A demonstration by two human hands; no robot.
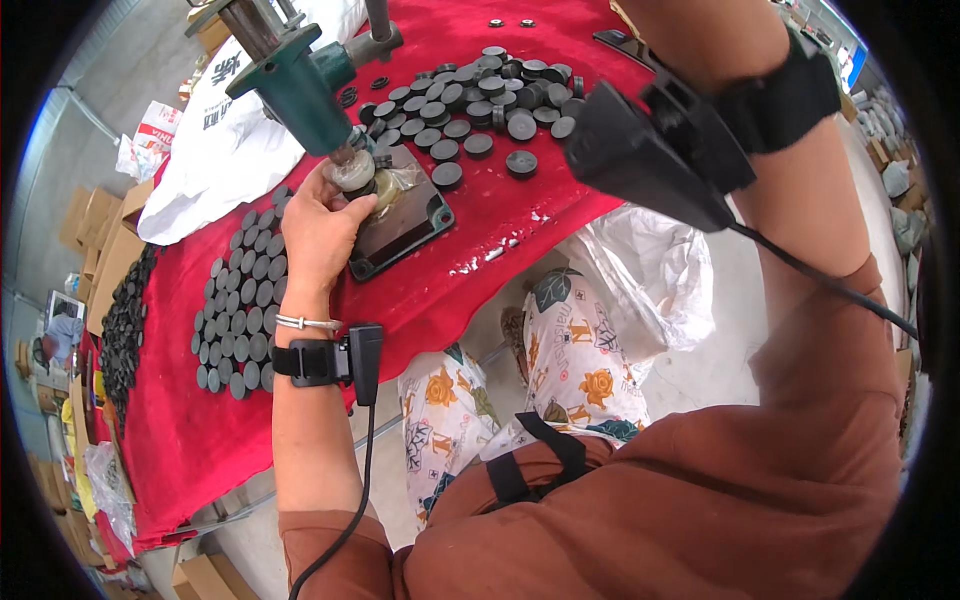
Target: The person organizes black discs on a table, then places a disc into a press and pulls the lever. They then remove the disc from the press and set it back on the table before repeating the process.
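Note:
My left hand (322, 225) is at the base of a green hand press (305, 95), its fingers and thumb closed around a dark round cap (364, 188) right under the press's pale plunger tip (352, 172). Just beside the cap, on the dark metal base plate (405, 225), sits a yellowish round fixture (386, 190) with clear film around it. My right forearm (700, 40) reaches up past the top edge at the right, so the right hand is out of sight. Both wrists wear black straps with small devices.
A heap of black round caps (490, 88) lies beyond the press on the red cloth (400, 320). More caps (240, 300) lie flat in rows at left, next to a pile of small black parts (122, 330). A white sack (235, 130) rests at the far left; a white bag (650, 280) hangs below the table edge.

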